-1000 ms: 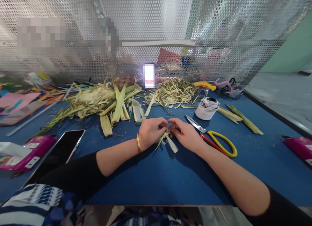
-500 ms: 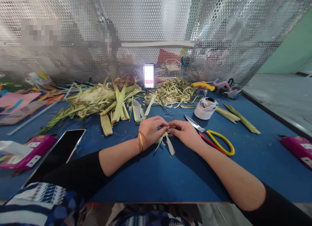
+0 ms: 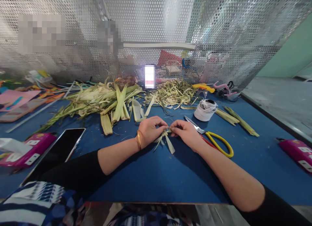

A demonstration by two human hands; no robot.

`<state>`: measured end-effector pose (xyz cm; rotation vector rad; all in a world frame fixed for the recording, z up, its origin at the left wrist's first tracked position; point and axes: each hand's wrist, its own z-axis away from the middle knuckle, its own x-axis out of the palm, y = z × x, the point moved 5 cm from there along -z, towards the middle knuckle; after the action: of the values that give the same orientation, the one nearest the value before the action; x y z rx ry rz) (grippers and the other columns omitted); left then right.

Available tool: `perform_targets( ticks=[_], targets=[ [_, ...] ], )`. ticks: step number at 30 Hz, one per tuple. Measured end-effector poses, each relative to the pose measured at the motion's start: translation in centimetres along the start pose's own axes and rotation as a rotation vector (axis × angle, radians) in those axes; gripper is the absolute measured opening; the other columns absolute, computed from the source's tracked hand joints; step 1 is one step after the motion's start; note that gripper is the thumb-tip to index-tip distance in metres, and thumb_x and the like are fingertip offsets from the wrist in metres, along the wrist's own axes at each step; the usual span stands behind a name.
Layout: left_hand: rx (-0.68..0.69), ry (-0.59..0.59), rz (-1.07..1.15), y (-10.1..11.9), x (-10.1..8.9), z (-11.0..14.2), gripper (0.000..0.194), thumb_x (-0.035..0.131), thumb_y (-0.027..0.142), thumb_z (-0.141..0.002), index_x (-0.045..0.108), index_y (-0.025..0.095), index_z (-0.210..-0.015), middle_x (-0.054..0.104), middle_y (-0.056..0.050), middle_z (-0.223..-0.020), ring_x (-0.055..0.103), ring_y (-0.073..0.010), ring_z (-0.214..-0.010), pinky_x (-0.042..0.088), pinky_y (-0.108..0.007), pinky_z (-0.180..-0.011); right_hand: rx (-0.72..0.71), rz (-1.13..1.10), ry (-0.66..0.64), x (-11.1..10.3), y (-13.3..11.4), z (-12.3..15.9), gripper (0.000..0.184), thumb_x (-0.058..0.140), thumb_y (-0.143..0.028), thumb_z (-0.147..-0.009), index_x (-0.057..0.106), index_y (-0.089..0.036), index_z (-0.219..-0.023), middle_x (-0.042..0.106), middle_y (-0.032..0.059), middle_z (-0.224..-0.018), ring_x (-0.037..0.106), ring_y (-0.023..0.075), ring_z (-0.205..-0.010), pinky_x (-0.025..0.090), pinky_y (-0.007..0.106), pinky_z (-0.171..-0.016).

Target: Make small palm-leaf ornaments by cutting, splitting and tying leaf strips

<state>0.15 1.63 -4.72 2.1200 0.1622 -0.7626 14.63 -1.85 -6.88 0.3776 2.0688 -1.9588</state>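
Note:
My left hand [image 3: 151, 130] and my right hand [image 3: 186, 133] meet over the middle of the blue table [image 3: 158, 177]. Both pinch a small folded piece of pale palm leaf [image 3: 166, 140], whose loose strip ends hang down toward me. A gold bangle sits on my left wrist. Scissors with yellow and red handles [image 3: 214, 141] lie just right of my right hand. A spool of white string [image 3: 204, 109] stands beyond them.
A pile of long green and pale palm leaves [image 3: 102, 101] and a heap of leaf trimmings [image 3: 172, 93] lie at the back. A dark phone [image 3: 59, 151] and pink packets [image 3: 34, 148] [image 3: 296, 151] lie at the sides. A perforated metal screen [image 3: 156, 31] closes the back.
My hands have stayed together on the leaf piece, with the fingers shifting slightly. The view has tilted a little.

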Motion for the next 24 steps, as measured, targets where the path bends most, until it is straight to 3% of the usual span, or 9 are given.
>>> perform_targets(
  ticks=[5,9,13,16,18,21,24],
  targets=[
    [-0.159,-0.043,0.000,-1.4,-0.2,-0.4,0.014,0.061,0.027,-0.077,0.068,0.018,-0.070,0.067,0.000,-0.068,0.057,-0.0118,-0.063,0.041,-0.023,-0.061,-0.138,0.235,-0.036,-1.2,-0.8,0.1,0.008,0.054,-0.016,-0.073,0.059,-0.020,-0.068,0.058,-0.0016,-0.066,0.056,0.0132,-0.059,0.043,0.028,-0.061],
    [-0.237,-0.035,-0.140,-2.2,-0.5,-0.7,0.013,0.058,0.025,-0.077,0.065,0.017,-0.069,0.064,0.001,-0.064,0.052,-0.0111,-0.058,0.037,-0.024,-0.058,-0.270,0.353,-0.156,-1.6,-2.1,0.7,0.012,0.055,-0.012,-0.073,0.060,-0.020,-0.065,0.060,0.0019,-0.077,0.058,0.0163,-0.074,0.043,0.031,-0.071],
    [-0.228,-0.053,-0.181,-2.2,-0.2,-0.8,0.012,0.056,0.023,-0.076,0.064,0.017,-0.068,0.063,0.001,-0.066,0.051,-0.0115,-0.060,0.036,-0.024,-0.058,-0.293,0.192,-0.204,-1.2,-2.7,1.1,0.013,0.055,-0.017,-0.078,0.061,-0.020,-0.067,0.064,0.0057,-0.099,0.059,0.0193,-0.092,0.043,0.034,-0.080],
    [-0.237,-0.069,-0.124,-2.1,-0.1,-0.8,0.012,0.056,0.022,-0.075,0.063,0.017,-0.066,0.062,0.001,-0.066,0.050,-0.0112,-0.060,0.035,-0.024,-0.058,-0.251,-0.017,-0.277,-0.2,-2.5,1.1,0.012,0.055,-0.021,-0.081,0.060,-0.019,-0.070,0.066,0.0061,-0.094,0.058,0.0204,-0.100,0.043,0.034,-0.082],
    [-0.263,-0.075,-0.004,-2.1,-0.1,-0.9,0.012,0.058,0.023,-0.074,0.061,0.017,-0.065,0.060,0.001,-0.065,0.048,-0.0104,-0.059,0.035,-0.024,-0.058,-0.194,-0.140,-0.319,0.4,-2.2,1.0,0.011,0.055,-0.024,-0.082,0.059,-0.019,-0.073,0.065,0.0045,-0.085,0.061,0.0187,-0.090,0.045,0.032,-0.076],
    [-0.358,-0.130,0.353,-1.9,0.0,-0.9,0.014,0.059,0.028,-0.075,0.061,0.015,-0.070,0.055,0.002,-0.060,0.041,-0.0076,-0.052,0.032,-0.021,-0.052,-0.155,-0.221,-0.307,0.6,-2.0,1.0,0.012,0.055,-0.029,-0.083,0.058,-0.019,-0.077,0.062,0.0023,-0.083,0.060,0.0135,-0.070,0.045,0.030,-0.068],
    [-0.445,-0.228,0.703,-1.2,0.4,-0.7,0.019,0.058,0.033,-0.077,0.059,0.015,-0.074,0.053,0.003,-0.060,0.033,-0.0048,-0.046,0.024,-0.019,-0.045,-0.195,-0.225,-0.268,0.3,-2.4,1.0,0.015,0.057,-0.033,-0.083,0.058,-0.019,-0.076,0.059,0.0015,-0.081,0.058,0.0133,-0.070,0.045,0.029,-0.068]
  ],
)
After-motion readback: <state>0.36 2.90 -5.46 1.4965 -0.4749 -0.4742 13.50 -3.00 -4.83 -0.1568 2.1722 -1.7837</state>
